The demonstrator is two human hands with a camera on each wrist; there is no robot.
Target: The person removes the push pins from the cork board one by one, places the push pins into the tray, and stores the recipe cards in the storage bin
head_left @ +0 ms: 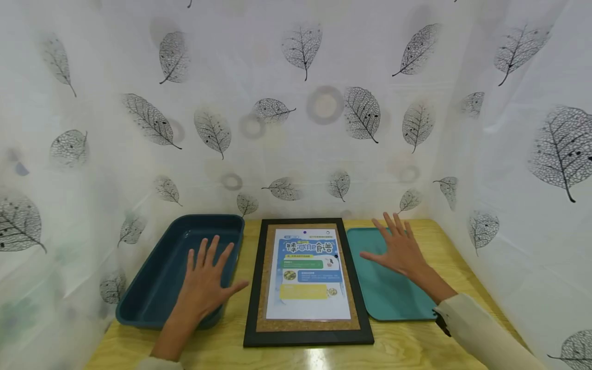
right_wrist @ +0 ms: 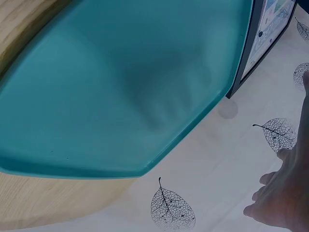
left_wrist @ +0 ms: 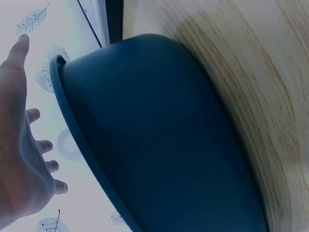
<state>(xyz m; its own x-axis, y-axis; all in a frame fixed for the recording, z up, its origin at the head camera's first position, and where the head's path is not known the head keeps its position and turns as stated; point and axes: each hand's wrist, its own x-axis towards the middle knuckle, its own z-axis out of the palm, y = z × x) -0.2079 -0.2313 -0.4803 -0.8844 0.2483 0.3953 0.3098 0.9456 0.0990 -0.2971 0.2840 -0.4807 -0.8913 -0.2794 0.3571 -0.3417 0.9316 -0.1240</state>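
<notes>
My left hand hovers over the right side of a deep dark-blue basin, its fingers spread and holding nothing. In the left wrist view that hand shows beside the basin's rim. On the other side, my right hand is raised over a flat teal tray, fingers splayed, with nothing in it. The right wrist view shows the tray bare, with a hand-shaped shadow on it. Between the hands lies a black-framed cork board bearing a printed sheet with Chinese lettering.
Everything stands on a light wooden table. A white curtain printed with black leaves encloses the back and both sides. The basin's walls rise well above the tabletop, while the tray has only a low rim.
</notes>
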